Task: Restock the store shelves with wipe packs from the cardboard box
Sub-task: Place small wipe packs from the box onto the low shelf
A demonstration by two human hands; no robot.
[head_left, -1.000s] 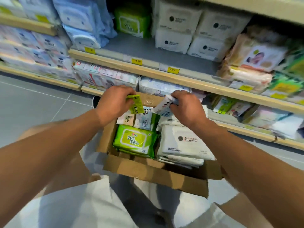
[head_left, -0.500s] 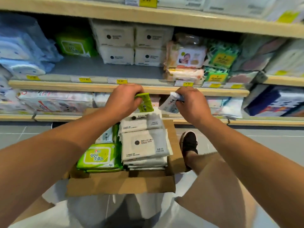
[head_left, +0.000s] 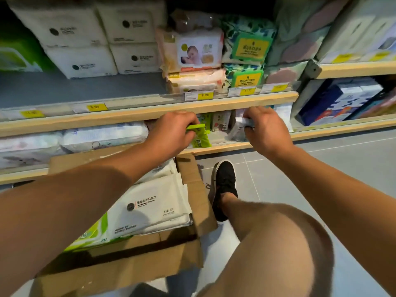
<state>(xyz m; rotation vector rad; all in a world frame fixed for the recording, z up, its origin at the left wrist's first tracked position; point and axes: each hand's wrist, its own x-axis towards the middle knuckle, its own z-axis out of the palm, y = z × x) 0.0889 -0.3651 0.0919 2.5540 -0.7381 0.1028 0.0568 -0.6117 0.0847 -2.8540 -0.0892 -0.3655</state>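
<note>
My left hand (head_left: 171, 130) grips a small green wipe pack (head_left: 199, 136) at the mouth of the bottom shelf (head_left: 225, 146). My right hand (head_left: 264, 129) pinches a small white and grey wipe pack (head_left: 240, 128), held inside the same shelf opening further right. Below them on the floor stands the open cardboard box (head_left: 192, 189). It holds stacked white wipe packs (head_left: 150, 206) and a green pack (head_left: 94, 232) partly hidden under my left forearm.
The middle shelf (head_left: 150, 110) carries white packs, baby wipe packs and green-labelled packs, with a bare grey stretch at the left. Small packs (head_left: 220, 121) stand deep in the bottom shelf. My right knee and black shoe (head_left: 225, 185) sit on the grey tiled floor beside the box.
Both hands have carried their small packs up and away from the box to the bottom shelf opening. The view has shifted right and closer to the shelves.
</note>
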